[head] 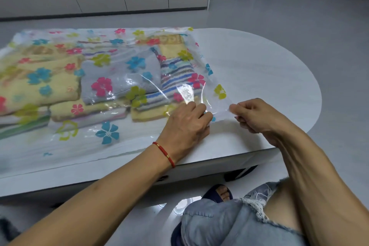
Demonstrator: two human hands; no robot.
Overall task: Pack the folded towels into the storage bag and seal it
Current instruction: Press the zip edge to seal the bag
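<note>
Towels [119, 74] lie packed inside the flowered storage bag [107, 134] on the white table [259, 70]; we judge sealing unfinished: left hand [185, 124] and right hand [257, 116] pinch its open edge.

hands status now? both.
Left hand: pinching the storage bag at its open edge.
Right hand: pinching the same edge, lifted off the table.

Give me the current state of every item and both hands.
Storage bag: flat on table, filled, right edge held up.
Towels: folded, inside bag.
Left hand: fingers pinching bag edge.
Right hand: fingers pinching bag edge.
Table: bag covers its left part.
</note>
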